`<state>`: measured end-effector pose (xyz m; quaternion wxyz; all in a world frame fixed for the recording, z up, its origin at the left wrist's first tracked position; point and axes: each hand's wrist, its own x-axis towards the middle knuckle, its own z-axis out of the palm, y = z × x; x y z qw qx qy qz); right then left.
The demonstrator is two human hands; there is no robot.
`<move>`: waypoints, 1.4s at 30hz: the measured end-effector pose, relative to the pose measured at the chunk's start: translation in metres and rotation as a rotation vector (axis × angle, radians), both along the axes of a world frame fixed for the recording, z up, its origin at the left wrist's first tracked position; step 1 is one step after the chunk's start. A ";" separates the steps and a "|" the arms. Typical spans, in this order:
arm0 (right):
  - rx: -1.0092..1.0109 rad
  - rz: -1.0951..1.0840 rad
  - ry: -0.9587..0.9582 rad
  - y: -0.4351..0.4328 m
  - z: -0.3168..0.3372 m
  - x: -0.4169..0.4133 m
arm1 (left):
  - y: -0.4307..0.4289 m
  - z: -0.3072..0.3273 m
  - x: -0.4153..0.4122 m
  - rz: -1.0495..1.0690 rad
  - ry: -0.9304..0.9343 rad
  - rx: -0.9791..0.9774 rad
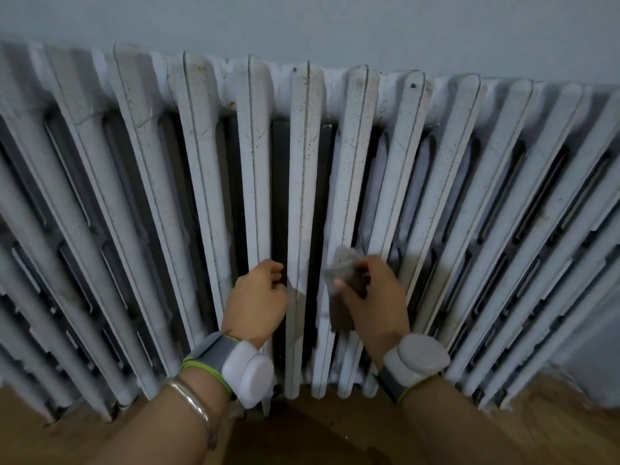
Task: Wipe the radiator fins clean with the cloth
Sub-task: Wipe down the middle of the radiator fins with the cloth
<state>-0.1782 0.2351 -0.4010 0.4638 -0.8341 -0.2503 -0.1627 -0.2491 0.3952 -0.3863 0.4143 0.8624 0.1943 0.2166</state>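
Radiator: I saw a white-painted ribbed radiator (302, 162) fill the view, its fins speckled with rusty dots, dark gaps between them.
Left hand: my left hand (256, 297) gripped the radiator low down, fingers curled into a dark gap.
Right hand: my right hand (375, 297) pinched the cloth (345, 273), one fin between the hands.
Cloth: grey, crumpled and blurred, it lay against a fin.
Wrists: each wore a grey band with a white puck (246, 374); a silver bangle (194, 404) sat behind the left one.
Surroundings: pale wall (302, 21) above, wooden floor (302, 431) below.
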 end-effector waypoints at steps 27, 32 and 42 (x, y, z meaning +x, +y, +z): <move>0.095 -0.187 -0.244 0.042 -0.072 0.010 | 0.005 0.002 0.005 -0.303 -0.093 -0.243; -0.031 -0.177 -0.120 0.036 -0.095 0.008 | 0.007 -0.001 0.006 -0.290 -0.083 -0.230; 0.195 -0.161 -0.195 0.035 -0.017 -0.012 | 0.008 0.001 0.002 -0.336 -0.089 -0.240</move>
